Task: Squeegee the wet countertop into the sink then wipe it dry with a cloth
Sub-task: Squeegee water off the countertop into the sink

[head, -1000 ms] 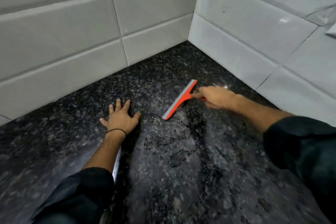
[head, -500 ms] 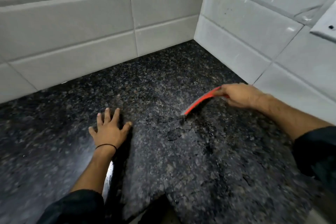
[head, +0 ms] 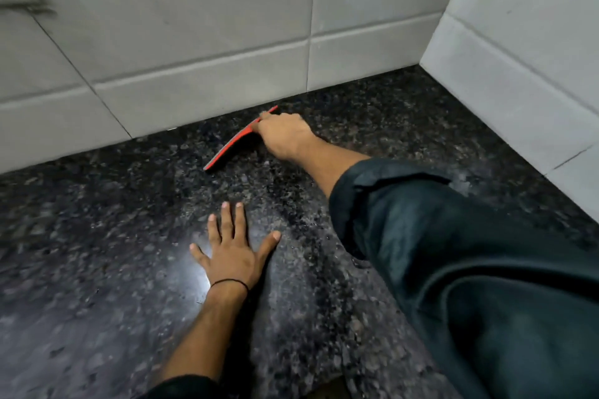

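A red squeegee [head: 231, 146] with a grey blade lies edge-down on the dark speckled granite countertop [head: 107, 236], close to the back wall. My right hand [head: 285, 134] is closed around its handle, arm stretched far forward. My left hand [head: 231, 251] rests flat on the counter nearer to me, fingers spread, a thin black band on its wrist. A glossy wet sheen shows beside the left hand. Neither a sink nor a cloth is in view.
White tiled walls [head: 194, 52] meet in a corner at the back right, with the side wall [head: 518, 58] running down the right. The counter's front edge shows at the bottom centre.
My right hand carried the squeegee from near the right wall toward the back wall. The view swung to the left, and the left hand stayed flat on the counter.
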The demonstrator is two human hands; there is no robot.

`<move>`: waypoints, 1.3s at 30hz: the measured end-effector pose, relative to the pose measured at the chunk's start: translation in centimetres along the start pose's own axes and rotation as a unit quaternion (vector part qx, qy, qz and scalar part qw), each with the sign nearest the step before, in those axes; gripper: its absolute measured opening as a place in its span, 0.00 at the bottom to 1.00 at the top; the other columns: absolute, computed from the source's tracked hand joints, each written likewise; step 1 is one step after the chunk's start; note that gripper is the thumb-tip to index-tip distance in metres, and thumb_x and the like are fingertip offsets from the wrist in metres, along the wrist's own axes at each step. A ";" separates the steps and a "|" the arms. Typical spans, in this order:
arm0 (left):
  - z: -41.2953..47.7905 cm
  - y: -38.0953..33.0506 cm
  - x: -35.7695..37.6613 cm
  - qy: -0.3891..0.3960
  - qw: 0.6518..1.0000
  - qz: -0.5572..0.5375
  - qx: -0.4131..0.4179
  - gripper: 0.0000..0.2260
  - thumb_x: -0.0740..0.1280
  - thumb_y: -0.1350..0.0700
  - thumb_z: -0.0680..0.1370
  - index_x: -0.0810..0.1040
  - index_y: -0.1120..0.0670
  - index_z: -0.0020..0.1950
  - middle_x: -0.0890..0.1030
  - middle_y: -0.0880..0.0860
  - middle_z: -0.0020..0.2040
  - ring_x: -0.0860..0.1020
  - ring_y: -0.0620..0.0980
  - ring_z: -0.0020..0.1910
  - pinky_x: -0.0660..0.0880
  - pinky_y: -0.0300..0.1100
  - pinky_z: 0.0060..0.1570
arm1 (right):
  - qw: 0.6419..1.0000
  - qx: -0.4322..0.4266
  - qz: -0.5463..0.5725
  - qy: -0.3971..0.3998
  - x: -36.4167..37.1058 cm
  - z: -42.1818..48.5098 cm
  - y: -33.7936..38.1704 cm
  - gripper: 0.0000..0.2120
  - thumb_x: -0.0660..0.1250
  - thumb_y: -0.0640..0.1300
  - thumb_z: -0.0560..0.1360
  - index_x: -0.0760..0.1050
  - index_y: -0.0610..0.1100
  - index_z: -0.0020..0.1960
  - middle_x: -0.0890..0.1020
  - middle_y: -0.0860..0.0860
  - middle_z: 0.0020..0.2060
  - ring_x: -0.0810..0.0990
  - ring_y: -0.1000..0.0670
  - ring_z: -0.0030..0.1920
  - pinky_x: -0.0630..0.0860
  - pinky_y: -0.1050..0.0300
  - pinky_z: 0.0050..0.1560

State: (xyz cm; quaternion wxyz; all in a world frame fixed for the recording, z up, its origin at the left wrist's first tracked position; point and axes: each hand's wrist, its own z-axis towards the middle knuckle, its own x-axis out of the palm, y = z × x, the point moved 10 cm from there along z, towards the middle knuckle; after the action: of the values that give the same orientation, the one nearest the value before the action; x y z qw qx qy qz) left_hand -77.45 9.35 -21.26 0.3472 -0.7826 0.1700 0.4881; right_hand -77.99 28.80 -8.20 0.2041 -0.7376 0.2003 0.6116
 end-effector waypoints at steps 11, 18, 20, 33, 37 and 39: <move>0.1 0.7 -1.8 -0.056 0.991 -0.122 0.011 0.35 0.64 0.50 0.79 0.47 0.42 0.80 0.52 0.48 0.81 0.48 0.51 0.80 0.39 0.69 0.71 | 0.994 -0.009 -0.009 0.109 1.8 -9.7 -4.5 0.18 0.60 0.40 0.79 0.73 0.53 0.67 0.80 0.43 0.61 0.80 0.40 0.59 0.73 0.49 0.52; -2.4 -3.2 -2.3 -0.061 0.995 -0.049 0.065 0.27 0.59 0.49 0.80 0.55 0.43 0.79 0.52 0.48 0.81 0.49 0.53 0.80 0.41 0.70 0.72 | 0.984 0.061 -0.062 0.156 5.7 -26.6 -13.7 0.22 0.58 0.45 0.79 0.66 0.62 0.70 0.79 0.52 0.62 0.80 0.43 0.58 0.76 0.49 0.55; -3.9 -5.9 -1.2 -0.038 0.993 -0.057 0.098 0.27 0.59 0.48 0.81 0.56 0.44 0.79 0.51 0.48 0.81 0.49 0.53 0.80 0.42 0.68 0.73 | 0.975 0.071 -0.101 0.183 6.4 -31.6 -15.9 0.28 0.58 0.42 0.78 0.62 0.65 0.73 0.76 0.56 0.62 0.80 0.44 0.57 0.76 0.48 0.54; -7.6 -19.6 6.9 0.070 0.967 0.053 0.238 0.27 0.54 0.42 0.82 0.51 0.44 0.80 0.46 0.48 0.81 0.46 0.54 0.80 0.45 0.64 0.75 | 0.979 0.167 -0.046 0.107 3.8 -41.8 -25.5 0.26 0.57 0.45 0.80 0.62 0.64 0.75 0.74 0.53 0.63 0.79 0.45 0.57 0.76 0.50 0.46; -5.2 -22.5 7.8 0.077 0.959 0.111 0.249 0.29 0.52 0.38 0.81 0.46 0.43 0.80 0.41 0.48 0.81 0.40 0.55 0.79 0.42 0.65 0.74 | 0.983 0.175 -0.024 0.049 2.2 -34.9 -27.7 0.23 0.56 0.47 0.81 0.65 0.59 0.74 0.73 0.49 0.63 0.78 0.42 0.58 0.75 0.50 0.46; -3.8 -23.7 8.5 0.105 0.955 0.133 0.242 0.32 0.52 0.35 0.80 0.43 0.42 0.80 0.38 0.48 0.81 0.38 0.55 0.79 0.39 0.65 0.74 | 0.984 0.171 -0.022 0.037 2.0 -30.5 -28.8 0.24 0.59 0.42 0.80 0.67 0.57 0.74 0.72 0.47 0.65 0.77 0.41 0.60 0.76 0.48 0.49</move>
State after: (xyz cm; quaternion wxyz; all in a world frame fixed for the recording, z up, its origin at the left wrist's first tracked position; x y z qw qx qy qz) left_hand -56.71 23.94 -18.70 0.4384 -0.6921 0.4212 0.3891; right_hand -36.92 36.11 -3.44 0.3328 -0.7185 0.2931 0.5358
